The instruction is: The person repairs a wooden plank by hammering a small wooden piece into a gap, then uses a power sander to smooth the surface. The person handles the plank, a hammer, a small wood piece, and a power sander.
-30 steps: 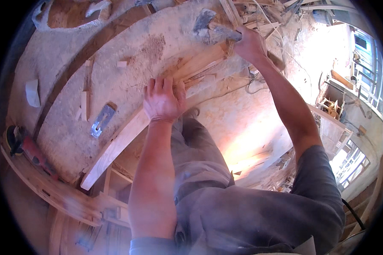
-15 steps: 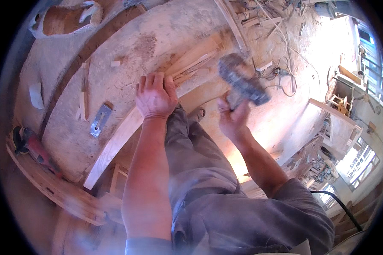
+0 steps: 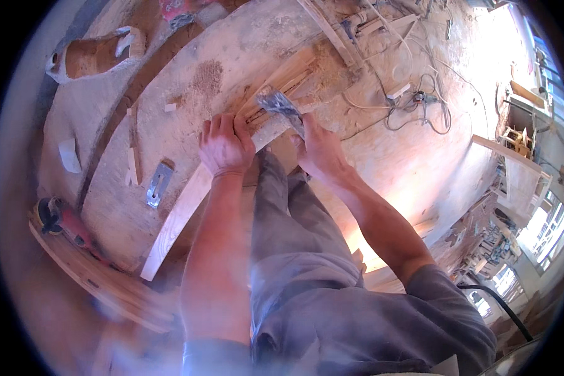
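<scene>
A long pale wooden plank runs slantwise past my legs. My left hand is closed over its upper part, fingers curled at the far edge. My right hand grips a short striking tool with a broad grey metal head. Whether it is a hatchet or a hammer I cannot tell. Its head is just right of my left hand's fingers, over splintered wood; contact is unclear. Another pale board lies beyond, beside the splinters.
At left are a slotted metal piece, a thin wood strip and a red angle grinder beside a long board. A hollow whitish container sits upper left. Tangled cord and wood scraps lie at right.
My right hand has swung the tool leftward from its raised, blurred position, bringing the head near the splintered wood. My left hand stays on the plank. The whole view has shifted slightly.
</scene>
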Motion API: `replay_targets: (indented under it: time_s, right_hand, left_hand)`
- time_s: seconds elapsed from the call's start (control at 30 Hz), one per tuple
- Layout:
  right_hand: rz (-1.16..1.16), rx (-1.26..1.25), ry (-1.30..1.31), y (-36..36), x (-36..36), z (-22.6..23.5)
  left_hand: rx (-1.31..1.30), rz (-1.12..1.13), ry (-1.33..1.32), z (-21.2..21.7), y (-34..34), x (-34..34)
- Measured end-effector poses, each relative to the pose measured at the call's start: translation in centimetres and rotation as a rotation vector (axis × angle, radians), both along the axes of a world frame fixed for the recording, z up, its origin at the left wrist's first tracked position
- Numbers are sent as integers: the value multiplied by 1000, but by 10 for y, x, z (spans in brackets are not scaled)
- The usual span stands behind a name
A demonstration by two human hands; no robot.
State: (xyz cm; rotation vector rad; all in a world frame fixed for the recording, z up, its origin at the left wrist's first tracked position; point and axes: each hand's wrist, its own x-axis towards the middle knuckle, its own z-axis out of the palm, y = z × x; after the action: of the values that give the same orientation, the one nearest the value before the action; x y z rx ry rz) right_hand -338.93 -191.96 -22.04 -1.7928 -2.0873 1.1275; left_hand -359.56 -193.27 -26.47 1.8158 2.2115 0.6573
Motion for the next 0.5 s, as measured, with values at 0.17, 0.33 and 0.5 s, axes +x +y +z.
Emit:
replay_targets:
  time_s: [0.17, 0.33, 0.5]
  right_hand:
    - [-20, 41, 44, -19, 1, -3]
    - [-185, -5, 102, -17, -5, -5]
    - [-950, -428, 629, -59, -7, 0]
  left_hand:
    - [-16, -28, -1, 7, 3, 3]
    - [-31, -35, 29, -2, 2, 1]
    - [-85, -47, 46, 7, 0, 4]
